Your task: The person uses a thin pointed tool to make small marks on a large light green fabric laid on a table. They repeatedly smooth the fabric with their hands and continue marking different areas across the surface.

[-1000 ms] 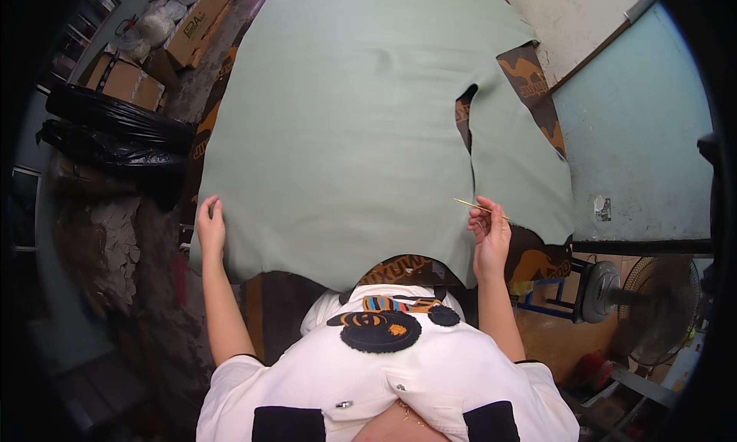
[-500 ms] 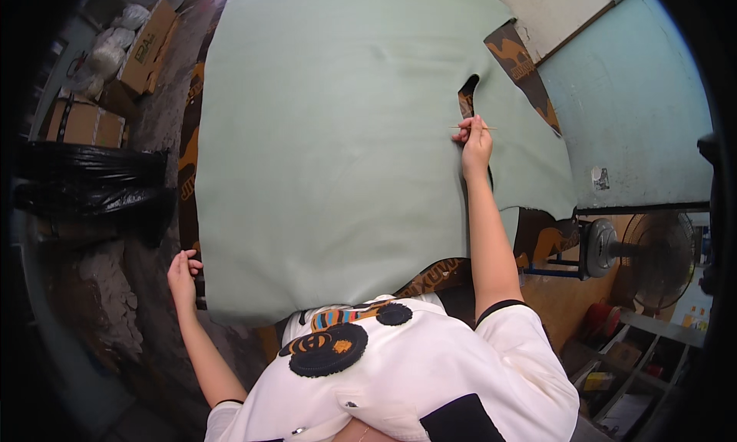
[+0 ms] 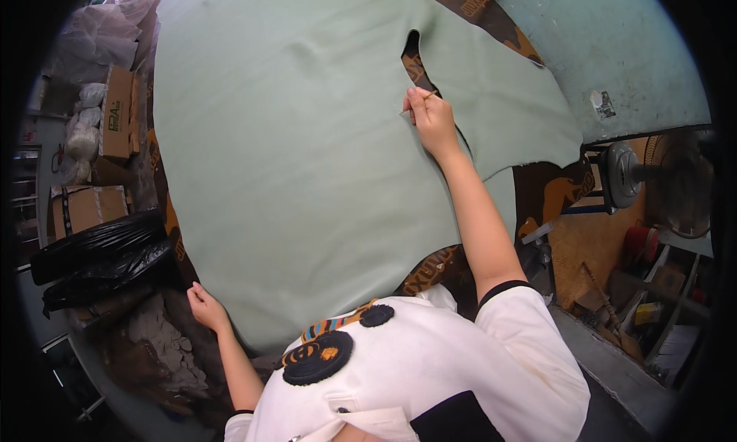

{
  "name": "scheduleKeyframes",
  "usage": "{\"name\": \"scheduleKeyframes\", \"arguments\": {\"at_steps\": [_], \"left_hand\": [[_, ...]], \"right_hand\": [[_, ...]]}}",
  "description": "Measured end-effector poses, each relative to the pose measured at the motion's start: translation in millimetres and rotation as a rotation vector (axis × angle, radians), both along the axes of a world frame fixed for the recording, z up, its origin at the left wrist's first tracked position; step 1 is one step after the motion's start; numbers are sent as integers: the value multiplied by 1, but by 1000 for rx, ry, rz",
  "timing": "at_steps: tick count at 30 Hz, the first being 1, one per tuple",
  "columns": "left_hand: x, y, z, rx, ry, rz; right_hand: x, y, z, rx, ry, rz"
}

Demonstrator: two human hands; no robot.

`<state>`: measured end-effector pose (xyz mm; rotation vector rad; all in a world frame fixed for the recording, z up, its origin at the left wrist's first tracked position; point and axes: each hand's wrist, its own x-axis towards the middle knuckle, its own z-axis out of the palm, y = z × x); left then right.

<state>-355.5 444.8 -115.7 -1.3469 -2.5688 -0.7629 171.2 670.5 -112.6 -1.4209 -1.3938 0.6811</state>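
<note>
A large pale green leather hide [image 3: 307,173] is spread out before me, with a curved slit in its upper right part. My right hand [image 3: 432,123] is over the hide just below the slit's wide end, closed around a thin pen-like stick [image 3: 432,94]. The stick lies crosswise in the fingers, its tip low over the leather. At the hide's lower left edge is my left hand [image 3: 207,308], its fingers drawn together. Whether it pinches anything there cannot be made out.
Brown-and-orange printed covering [image 3: 553,192] shows beneath the hide. Black plastic bags [image 3: 107,258] and cardboard boxes [image 3: 117,112] stand at left. On the right are a pale blue board [image 3: 614,58], a fan [image 3: 679,185] and a compartmented shelf [image 3: 656,311].
The view has shifted and turned, so the hide sits further left and higher. The right hand keeps the stick, now slanted, near the slit. The left hand's fingers have drawn closer together.
</note>
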Motion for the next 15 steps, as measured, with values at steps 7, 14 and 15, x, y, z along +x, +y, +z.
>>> {"name": "scheduleKeyframes", "arguments": {"at_steps": [7,14,15], "left_hand": [[-14,-33,-3,-10,15,-39],[-22,-49,-15,65,88,84],[-22,-48,-16,47,86,96]], "right_hand": [[8,-44,10,-84,-78,36],[-10,13,2,-38,267,95],[-13,21,1,20,221,133]]}}
